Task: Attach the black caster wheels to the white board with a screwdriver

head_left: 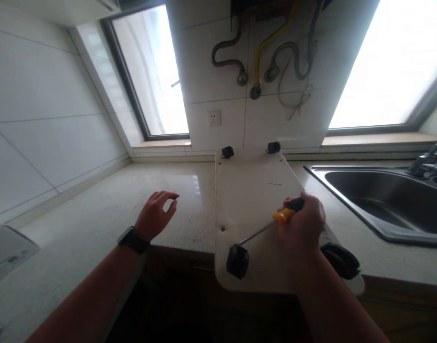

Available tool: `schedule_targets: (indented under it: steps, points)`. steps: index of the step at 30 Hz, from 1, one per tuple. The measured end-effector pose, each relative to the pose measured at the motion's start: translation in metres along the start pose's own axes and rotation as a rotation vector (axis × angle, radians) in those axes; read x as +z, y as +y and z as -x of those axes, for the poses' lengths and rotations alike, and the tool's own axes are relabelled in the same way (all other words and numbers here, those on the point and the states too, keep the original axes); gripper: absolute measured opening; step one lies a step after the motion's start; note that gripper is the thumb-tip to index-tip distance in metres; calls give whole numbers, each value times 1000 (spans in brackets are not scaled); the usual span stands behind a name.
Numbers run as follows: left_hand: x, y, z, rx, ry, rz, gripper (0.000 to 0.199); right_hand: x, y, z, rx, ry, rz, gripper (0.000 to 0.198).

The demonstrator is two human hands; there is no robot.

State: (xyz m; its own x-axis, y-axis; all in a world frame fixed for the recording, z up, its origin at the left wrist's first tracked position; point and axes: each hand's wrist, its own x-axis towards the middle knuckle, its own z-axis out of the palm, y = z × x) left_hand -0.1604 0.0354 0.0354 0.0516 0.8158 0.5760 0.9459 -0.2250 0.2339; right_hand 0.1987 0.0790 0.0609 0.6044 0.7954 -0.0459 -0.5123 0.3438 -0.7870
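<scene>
My right hand (pixel 306 221) is wrapped round the yellow and black handle of a screwdriver (pixel 283 216). Its metal shaft slants down to the left, with the tip at the black caster (pixel 237 261) on the near left corner of a white board (pixel 250 205). Another black caster (pixel 340 260) sits at the near right corner, partly behind my forearm. Two more, a far left caster (pixel 227 152) and a far right caster (pixel 273 147), stand at the back. Off the board's left side, my left hand (pixel 157 213) hovers over the counter, thumb and fingers apart, holding nothing.
The board lies on a pale countertop (pixel 107 200) and juts past its front edge. A steel sink (pixel 375 200) with a faucet (pixel 429 159) is at right. Pipes (pixel 257 62) and a socket (pixel 214 117) are on the tiled wall. A white box (pixel 9 252) lies far left.
</scene>
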Motion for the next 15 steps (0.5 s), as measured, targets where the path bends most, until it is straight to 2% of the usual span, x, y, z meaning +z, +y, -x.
schedule_targets:
  steps: [4,7,10,15]
  points:
    - [11,-77,8,-157,12,-117,30,-1,1,-1,-5,7,6,14]
    - [22,-118,18,-236,-45,-173,35,0,2,-2,-11,6,0,12]
    - [34,-138,21,-259,-107,-212,42,1,2,-3,-9,13,-6,11]
    - [47,-144,15,-211,-165,-237,45,-2,7,-6,-28,-21,29,13]
